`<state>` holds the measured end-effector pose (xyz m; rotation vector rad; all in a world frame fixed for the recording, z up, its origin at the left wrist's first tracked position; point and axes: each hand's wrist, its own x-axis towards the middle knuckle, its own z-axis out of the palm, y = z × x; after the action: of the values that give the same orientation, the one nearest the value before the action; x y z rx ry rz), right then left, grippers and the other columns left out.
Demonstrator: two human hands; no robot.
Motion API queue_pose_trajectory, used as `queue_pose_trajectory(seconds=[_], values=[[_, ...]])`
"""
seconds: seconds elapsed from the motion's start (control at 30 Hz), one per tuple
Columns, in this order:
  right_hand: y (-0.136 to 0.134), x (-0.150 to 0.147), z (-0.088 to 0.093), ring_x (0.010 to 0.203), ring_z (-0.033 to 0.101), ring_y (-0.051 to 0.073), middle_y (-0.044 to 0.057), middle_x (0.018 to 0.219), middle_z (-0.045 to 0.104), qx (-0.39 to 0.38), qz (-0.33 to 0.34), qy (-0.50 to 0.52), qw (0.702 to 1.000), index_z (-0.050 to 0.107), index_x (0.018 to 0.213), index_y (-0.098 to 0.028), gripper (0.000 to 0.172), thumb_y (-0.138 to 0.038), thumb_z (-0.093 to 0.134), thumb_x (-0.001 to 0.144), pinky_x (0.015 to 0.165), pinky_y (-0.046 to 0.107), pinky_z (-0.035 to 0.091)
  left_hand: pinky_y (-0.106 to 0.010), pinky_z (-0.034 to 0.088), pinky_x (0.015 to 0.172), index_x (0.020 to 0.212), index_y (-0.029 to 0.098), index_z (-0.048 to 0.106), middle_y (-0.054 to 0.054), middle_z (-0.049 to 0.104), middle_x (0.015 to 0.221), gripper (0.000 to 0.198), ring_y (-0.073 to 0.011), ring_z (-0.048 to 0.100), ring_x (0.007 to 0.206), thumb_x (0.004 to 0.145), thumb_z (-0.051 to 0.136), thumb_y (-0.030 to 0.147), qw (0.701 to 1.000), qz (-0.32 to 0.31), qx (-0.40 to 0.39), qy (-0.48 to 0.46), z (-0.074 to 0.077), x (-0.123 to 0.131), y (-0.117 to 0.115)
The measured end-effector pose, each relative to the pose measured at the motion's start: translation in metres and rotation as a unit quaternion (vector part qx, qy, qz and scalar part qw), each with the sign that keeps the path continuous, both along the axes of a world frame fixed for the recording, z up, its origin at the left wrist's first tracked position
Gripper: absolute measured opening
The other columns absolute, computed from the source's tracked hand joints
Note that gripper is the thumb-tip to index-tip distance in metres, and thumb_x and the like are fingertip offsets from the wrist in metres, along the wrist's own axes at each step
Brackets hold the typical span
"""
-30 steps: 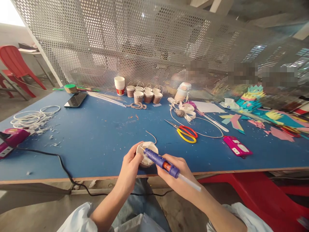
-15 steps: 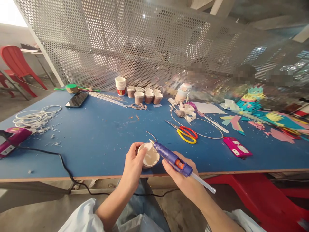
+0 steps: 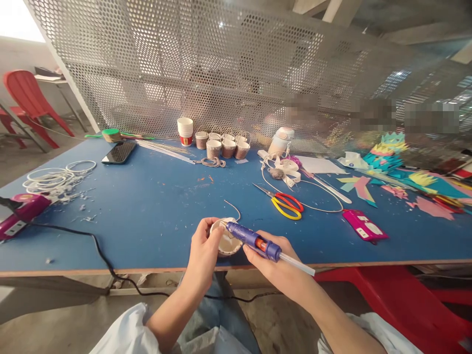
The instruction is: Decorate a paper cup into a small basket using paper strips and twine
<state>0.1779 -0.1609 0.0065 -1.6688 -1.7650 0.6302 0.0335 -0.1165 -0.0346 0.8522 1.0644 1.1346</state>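
My left hand is closed on the rim of a small paper cup, thumb inside and fingers around the outer wall. The cup tilts its mouth toward me at the table's front edge. In my right hand is a blue glue gun, with a clear glue stick poking out of its back end. The gun's nozzle lies over the cup's far inner rim, close to my left thumb. From behind the cup a thin piece of cord curls up onto the table.
Scissors with red and yellow handles lie right of the cup. Wrapped cups and stacked paper cups stand at the back. A black cable crosses the table's left front. A pink power strip lies right.
My right hand has moved the glue gun left and levelled it, bringing its nozzle from above the cup's back right rim to inside the rim near my thumb. The left hand stays put.
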Motion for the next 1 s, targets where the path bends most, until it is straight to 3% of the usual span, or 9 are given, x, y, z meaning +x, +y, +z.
queue_pose_trajectory(seconds=[0.4,0.73,1.0], values=[[0.011,0.007,0.003,0.055,0.049,0.014,-0.001,0.058,0.056,0.025,0.065,-0.005,0.998,0.060,0.060,-0.023,0.017,-0.025,0.057,0.077,0.055,0.026,0.044,-0.021,0.040,0.059,0.094,0.016,0.062,0.000,0.064,0.078,0.028,-0.0120,0.053,0.065,0.077,0.062,0.038,1.000,0.000,-0.004,-0.003,0.002,-0.001,-0.001],[0.026,0.022,-0.003,0.046,0.043,0.012,-0.005,0.044,0.042,-0.030,0.110,0.010,0.993,0.056,0.056,-0.021,0.026,-0.030,0.057,0.080,0.046,0.024,0.036,-0.021,0.043,0.063,0.099,0.016,0.065,-0.002,0.069,0.085,0.032,-0.0140,0.057,0.073,0.068,0.058,0.023,1.000,-0.027,-0.006,0.001,0.002,-0.006,-0.005],[0.020,0.015,-0.004,0.063,0.055,0.016,0.000,0.059,0.059,0.071,0.148,-0.074,0.984,0.068,0.070,-0.023,0.020,-0.025,0.053,0.082,0.058,0.026,0.041,-0.022,0.042,0.065,0.098,0.018,0.067,-0.001,0.068,0.083,0.034,-0.0147,0.056,0.074,0.066,0.057,0.022,1.000,-0.014,-0.006,-0.020,-0.001,-0.005,-0.006]])
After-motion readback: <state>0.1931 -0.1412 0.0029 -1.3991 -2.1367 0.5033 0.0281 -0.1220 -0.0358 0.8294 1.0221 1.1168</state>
